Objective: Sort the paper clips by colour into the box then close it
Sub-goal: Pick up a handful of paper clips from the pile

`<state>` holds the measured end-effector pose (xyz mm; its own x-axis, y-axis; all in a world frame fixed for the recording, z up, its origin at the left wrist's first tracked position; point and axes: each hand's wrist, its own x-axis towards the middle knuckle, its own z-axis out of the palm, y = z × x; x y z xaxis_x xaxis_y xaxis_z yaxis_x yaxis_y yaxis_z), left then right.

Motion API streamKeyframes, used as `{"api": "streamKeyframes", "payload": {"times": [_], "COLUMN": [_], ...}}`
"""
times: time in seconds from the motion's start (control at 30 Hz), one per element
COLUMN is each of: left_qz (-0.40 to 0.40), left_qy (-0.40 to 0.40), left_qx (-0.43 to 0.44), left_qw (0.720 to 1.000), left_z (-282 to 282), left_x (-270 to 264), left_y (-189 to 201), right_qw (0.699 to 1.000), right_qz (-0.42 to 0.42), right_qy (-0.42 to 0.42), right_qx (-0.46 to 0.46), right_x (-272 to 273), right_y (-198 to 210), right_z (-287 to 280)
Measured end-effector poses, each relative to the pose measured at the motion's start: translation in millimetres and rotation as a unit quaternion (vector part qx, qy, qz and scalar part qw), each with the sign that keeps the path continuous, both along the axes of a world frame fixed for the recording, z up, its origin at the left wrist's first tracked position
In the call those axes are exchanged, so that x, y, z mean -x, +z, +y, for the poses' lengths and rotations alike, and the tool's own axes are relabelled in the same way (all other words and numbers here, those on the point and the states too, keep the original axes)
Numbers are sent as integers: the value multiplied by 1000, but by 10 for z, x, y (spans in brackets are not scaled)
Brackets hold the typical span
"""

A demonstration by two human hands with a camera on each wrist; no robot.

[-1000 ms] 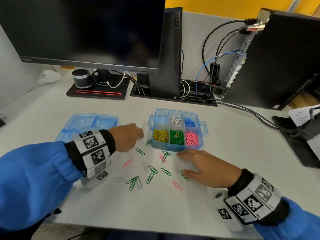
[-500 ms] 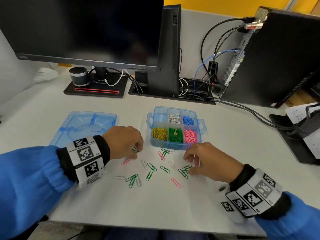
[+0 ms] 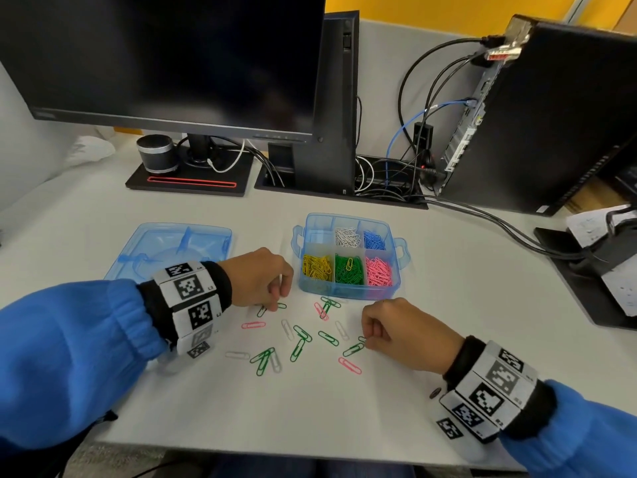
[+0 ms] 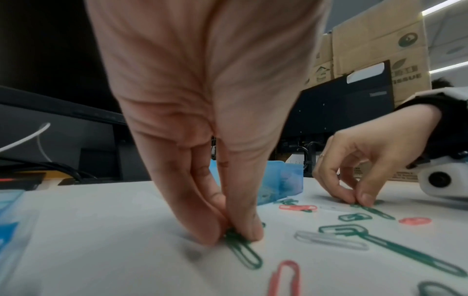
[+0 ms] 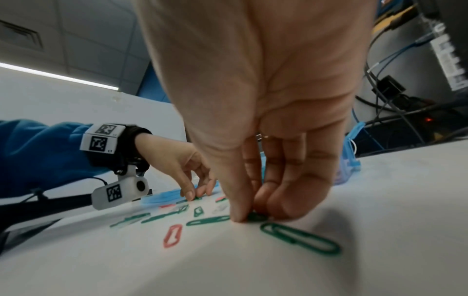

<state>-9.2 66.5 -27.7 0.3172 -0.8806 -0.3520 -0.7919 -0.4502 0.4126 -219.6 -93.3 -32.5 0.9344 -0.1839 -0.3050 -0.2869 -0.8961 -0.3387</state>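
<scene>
fingers of my left hand (image 3: 258,281) curl down to the desk (image 3: 465,305) and pinch the end of a green clip (image 4: 243,254) between thumb and fingertips (image 4: 210,230); the clip lies flat on the surface, its free end pointing toward my wrist. my right hand (image 3: 406,336) does the same on its side: thumb and fingertips (image 5: 278,202) are closed on a small green clip (image 5: 257,217) that is mostly hidden under them, so i cannot tell how much of it is lifted. just beside that grip a second green clip (image 5: 301,238) lies free on the desk.

between my two hands the loose clips (image 3: 300,343) are scattered, green, pink and white ones, some crossing or overlapping each other, none stacked. a pink clip (image 3: 253,325) lies near my left hand, another pink clip (image 3: 350,365) near my right.

behind the scatter, a little to the right of my left hand, stands the blue box (image 3: 400,250), open. its front row holds yellow, green and pink clips in separate compartments; the back row holds white and blue ones, and the back left compartment looks bare. the lid (image 3: 165,246) lies flat on the desk to the left of the box, well apart from it, partly hidden by my left wrist.

further back stand a dark monitor (image 3: 165,56), a small round speaker (image 3: 157,157) on the monitor base, and a black computer tower (image 3: 551,115) with cables running out of it.
</scene>
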Motion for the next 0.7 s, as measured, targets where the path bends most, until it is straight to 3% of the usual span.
{"api": "streamKeyframes", "payload": {"times": [0.1,0.27,0.47,0.6,0.7], "left_qz": [18,58,77,91,102], "left_qy": [2,3,3,11,20], "left_qx": [-3,0,10,27,37], "left_qw": [1000,998,997,995,994], "left_z": [-8,-19,8,62,107], "left_x": [-13,-27,-20,-40,-45], "left_y": [-13,-19,17,99,137], "right_qw": [1000,981,991,983,983], "right_qz": [-8,-179,-46,-15,-5], "right_qy": [18,-37,9,40,63], "right_qx": [11,58,126,180,170], "right_x": [-48,-506,-968,-1032,-1029], "right_y": [123,455,440,398,375], "right_z": [-3,-236,-355,-365,-431]}}
